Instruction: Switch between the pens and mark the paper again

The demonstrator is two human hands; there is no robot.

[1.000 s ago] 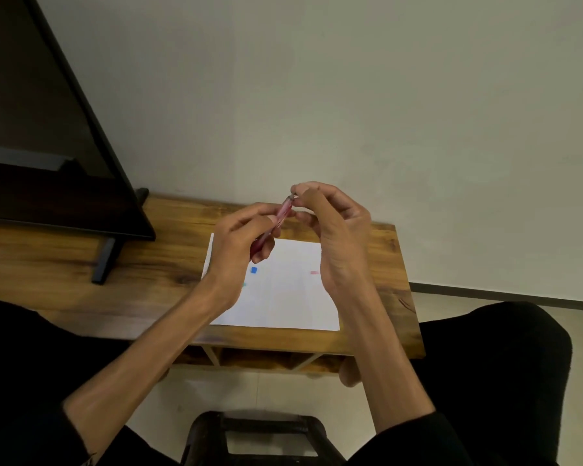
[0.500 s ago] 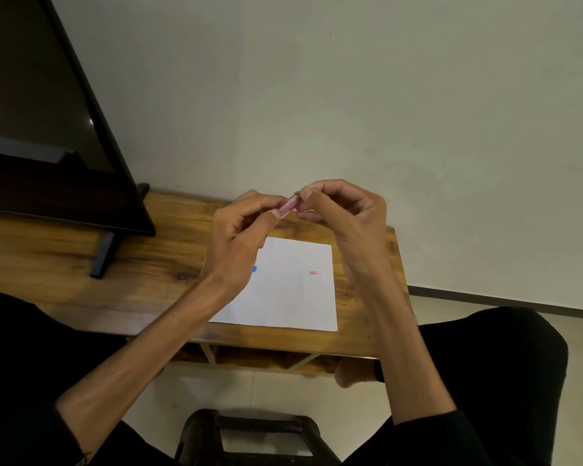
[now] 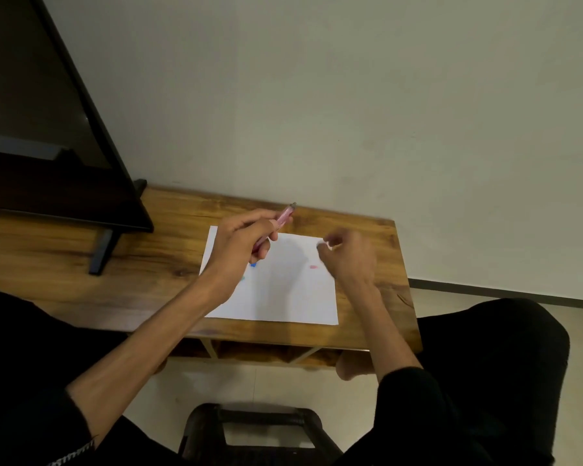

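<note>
two hands up: the left hand [image 3: 239, 245] grips one pink pen [image 3: 276, 227], the right hand [image 3: 349, 255] has curled fingers, too blurry to say more. one white sheet of paper [image 3: 283, 297] with three small colour marks: one blue, one pink, one greenish. one wooden table [image 3: 81, 264], one tv [image 3: 48, 146], one dark stool [image 3: 249, 428].
</note>
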